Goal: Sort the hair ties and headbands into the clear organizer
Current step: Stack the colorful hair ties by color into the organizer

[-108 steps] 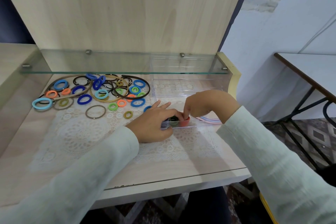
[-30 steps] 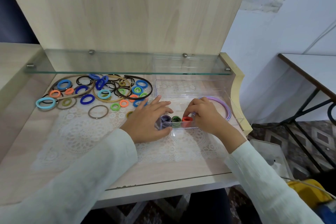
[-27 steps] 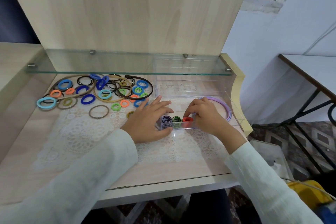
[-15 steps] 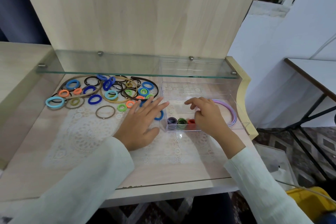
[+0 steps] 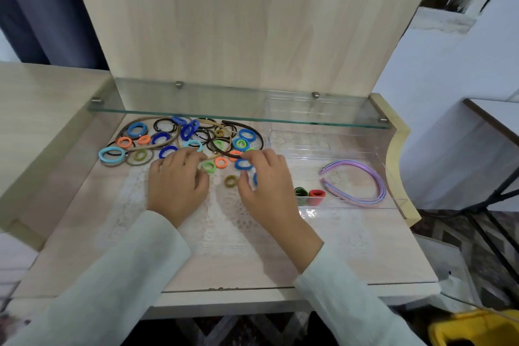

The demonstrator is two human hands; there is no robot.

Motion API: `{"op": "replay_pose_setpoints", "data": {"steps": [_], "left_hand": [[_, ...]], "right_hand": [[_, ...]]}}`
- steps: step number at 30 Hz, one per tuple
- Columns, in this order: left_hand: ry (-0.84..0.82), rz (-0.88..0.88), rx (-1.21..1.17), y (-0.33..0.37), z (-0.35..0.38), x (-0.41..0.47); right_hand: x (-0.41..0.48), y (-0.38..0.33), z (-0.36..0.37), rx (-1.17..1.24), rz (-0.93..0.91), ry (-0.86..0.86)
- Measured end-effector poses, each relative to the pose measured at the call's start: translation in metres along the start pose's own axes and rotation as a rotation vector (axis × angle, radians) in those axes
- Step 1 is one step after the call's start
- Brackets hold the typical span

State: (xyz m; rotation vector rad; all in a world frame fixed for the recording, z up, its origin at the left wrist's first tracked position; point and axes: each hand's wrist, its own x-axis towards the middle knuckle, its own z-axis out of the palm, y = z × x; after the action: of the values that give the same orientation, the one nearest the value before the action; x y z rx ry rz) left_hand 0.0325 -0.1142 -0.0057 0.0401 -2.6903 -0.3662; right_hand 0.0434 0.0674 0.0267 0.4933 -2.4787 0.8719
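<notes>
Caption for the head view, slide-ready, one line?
Left hand and right hand over loose hair ties; clear organizer holds pastel headbands, green ties, red tie.

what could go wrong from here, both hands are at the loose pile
1. At the pile, where the left hand and right hand reach, ties overlap the dark headband; lifting one may drag others along.
2. The green ties and red tie stand on edge against the front wall of the clear organizer; dropping more in could topple them.
3. The glass shelf overhangs the back of the pile; knuckles might bump it.
</notes>
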Motion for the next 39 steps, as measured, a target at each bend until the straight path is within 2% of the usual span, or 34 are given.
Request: {"op": "replay_pose_setpoints", "data": {"steps": [5,9,20,27,39], "left_hand": [[-0.006,-0.022,0.052,-0.012,-0.003,0.001],[0.011,0.027,0.144,-0.017,-0.001,0.003],[-0.062,0.019,0.179,-0.021,-0.001,0.012],[-0.04,0.044,0.067,-0.025,0.007,0.017],[-0.122,0.035,0.13,-0.024,0.012,0.021]], "right_hand": [[-0.004,-0.005,0.03,-0.09,0.005,-0.11],[-0.003,-0.005,0.044,-0.221,0.008,-0.182],[-0.005,0.006,0.057,-0.349,-0.033,-0.054],[-0.007,0.009,0.056,-0.313,0.007,-0.088],[-0.006,0.009,0.057,-0.313,0.005,-0.105]]}}
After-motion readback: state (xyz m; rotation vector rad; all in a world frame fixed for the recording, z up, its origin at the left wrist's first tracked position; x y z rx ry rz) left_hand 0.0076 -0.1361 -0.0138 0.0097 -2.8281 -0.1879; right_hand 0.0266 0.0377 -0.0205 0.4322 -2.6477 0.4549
